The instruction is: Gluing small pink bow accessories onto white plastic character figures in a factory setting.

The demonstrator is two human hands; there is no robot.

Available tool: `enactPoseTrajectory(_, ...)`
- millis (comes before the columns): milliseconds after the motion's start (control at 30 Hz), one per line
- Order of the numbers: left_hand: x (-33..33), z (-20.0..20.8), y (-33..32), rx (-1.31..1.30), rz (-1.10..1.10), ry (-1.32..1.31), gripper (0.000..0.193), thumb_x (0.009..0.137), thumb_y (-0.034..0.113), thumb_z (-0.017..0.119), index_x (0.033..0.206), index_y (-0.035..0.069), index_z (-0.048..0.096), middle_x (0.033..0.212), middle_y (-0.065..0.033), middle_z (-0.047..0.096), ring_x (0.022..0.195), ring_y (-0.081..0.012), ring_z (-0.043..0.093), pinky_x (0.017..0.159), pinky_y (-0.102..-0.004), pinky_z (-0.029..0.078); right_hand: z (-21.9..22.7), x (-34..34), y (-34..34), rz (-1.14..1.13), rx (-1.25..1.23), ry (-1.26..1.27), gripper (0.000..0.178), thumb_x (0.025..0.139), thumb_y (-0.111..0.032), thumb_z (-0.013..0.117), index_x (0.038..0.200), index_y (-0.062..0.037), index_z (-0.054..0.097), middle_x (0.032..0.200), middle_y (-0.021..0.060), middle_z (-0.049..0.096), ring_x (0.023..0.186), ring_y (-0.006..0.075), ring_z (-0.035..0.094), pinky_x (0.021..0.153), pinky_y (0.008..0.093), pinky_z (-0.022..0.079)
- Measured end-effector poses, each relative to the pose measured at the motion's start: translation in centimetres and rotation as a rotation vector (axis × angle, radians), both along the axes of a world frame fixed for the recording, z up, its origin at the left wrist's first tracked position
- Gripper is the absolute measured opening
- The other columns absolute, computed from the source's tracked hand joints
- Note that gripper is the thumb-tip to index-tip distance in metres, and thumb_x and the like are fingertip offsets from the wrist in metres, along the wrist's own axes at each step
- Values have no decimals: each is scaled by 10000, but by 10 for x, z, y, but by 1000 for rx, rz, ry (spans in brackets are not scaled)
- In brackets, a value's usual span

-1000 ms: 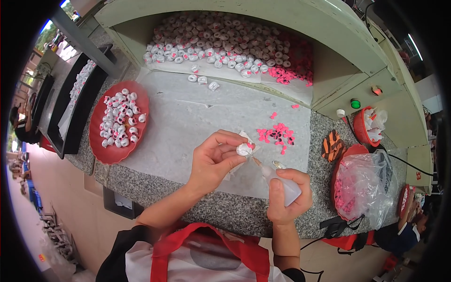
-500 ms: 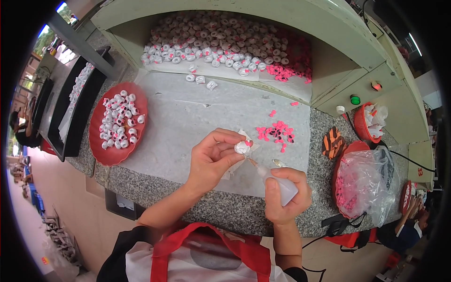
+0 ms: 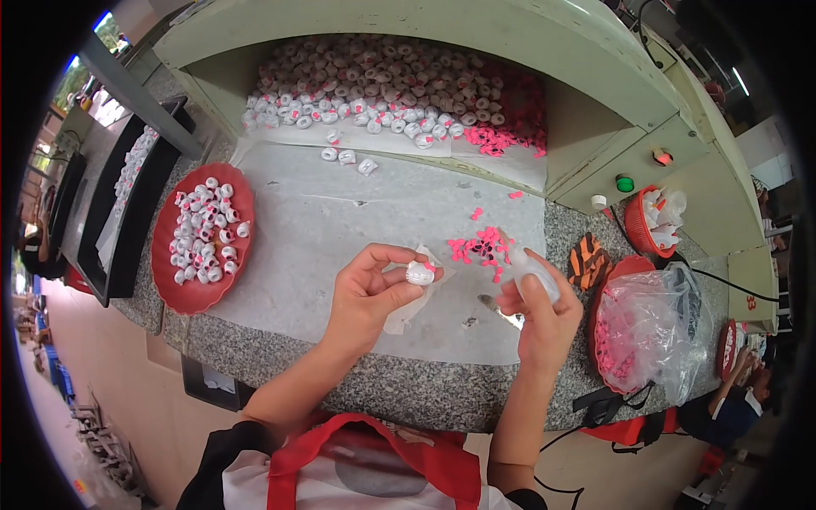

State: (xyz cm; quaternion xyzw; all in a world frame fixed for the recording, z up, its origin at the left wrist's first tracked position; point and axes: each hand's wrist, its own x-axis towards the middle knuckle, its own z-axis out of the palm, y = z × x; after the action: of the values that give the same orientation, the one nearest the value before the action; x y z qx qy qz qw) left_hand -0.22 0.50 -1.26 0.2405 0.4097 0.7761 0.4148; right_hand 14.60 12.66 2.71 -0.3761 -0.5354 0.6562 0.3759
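Between the thumb and fingers of my left hand is a small round white piece with a pink bit on its right side. A crumpled white tissue hangs below those fingers; whether they grip it I cannot tell. My right hand is wrapped round a translucent squeeze bottle, its narrow end pointing up and away. Just left of the bottle lie small pink pieces, some with dark faces, scattered on the white sheet.
At left stands a red scalloped plate of white pieces, beside a black tray. A green cabinet holds heaped white pieces at the back. On the right are an orange basket and a plastic bag.
My right hand has moved up and right with the bottle, turning its tip away from the white piece. My left hand still holds that piece, shifted slightly left.
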Motion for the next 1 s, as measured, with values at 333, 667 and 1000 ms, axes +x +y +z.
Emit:
enactPoseTrajectory(333, 0, 2, 2, 3, 21, -65, 372, 726, -78, 569, 1078, -24, 461, 1032, -114, 533, 953, -281, 559, 854, -358, 455, -71, -39, 8, -10, 882, -839, 163, 674, -114, 651, 816, -52, 601, 735, 91, 590, 663, 236, 593, 599, 340, 461)
enactPoseTrajectory(667, 1, -3, 3, -26, 49, -96, 394, 755, -83, 541, 1134, -41, 441, 1044, -127, 533, 961, -277, 566, 848, -327, 446, -60, -37, 3, 10, 751, -792, 172, 670, -191, 679, 744, -50, 615, 786, 98, 615, 708, 265, 600, 624, 359, 463)
enactPoseTrajectory(1000, 4, -7, 6, -45, 37, -76, 322, 749, -66, 552, 1063, -25, 493, 1011, -99, 546, 965, -266, 553, 893, -349, 427, -58, -32, 6, 84, 795, -931, 158, 689, -190, 660, 760, -57, 613, 753, 123, 619, 680, 290, 597, 609, 363, 463)
